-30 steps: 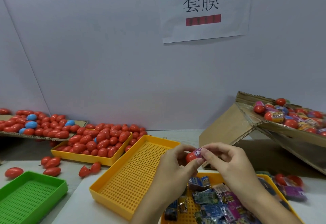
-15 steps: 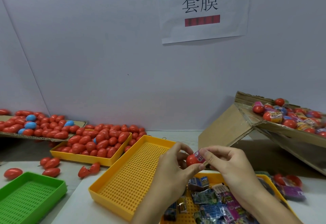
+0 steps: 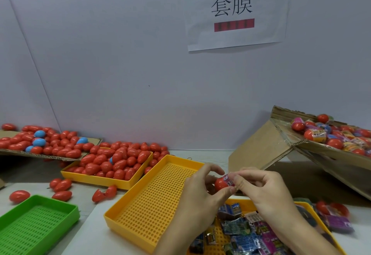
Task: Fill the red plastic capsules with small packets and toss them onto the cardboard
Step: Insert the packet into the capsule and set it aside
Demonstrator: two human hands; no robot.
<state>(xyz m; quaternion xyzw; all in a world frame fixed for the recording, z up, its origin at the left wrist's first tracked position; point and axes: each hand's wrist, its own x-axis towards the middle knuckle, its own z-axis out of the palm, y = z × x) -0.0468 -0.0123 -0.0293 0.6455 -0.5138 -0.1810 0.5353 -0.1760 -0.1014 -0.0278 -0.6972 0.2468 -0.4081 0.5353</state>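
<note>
- A round red plastic capsule (image 3: 220, 183) sits pinched in the left hand (image 3: 202, 195) above the near yellow perforated tray (image 3: 152, 198).
- The right hand (image 3: 267, 189) pinches a small printed packet (image 3: 228, 180) against the capsule's mouth — both grips closed on their things.
- Loose foil packets (image 3: 241, 232) lie below the hands.
- Far right — a tilted brown cardboard sheet (image 3: 321, 152) carries filled capsules.
- Far left on the counter (image 3: 88, 232), a second yellow tray (image 3: 96, 176) holds empties.

White table (image 3: 96, 232) under trays (image 3: 156, 200), capsules (image 3: 62, 185)
</note>
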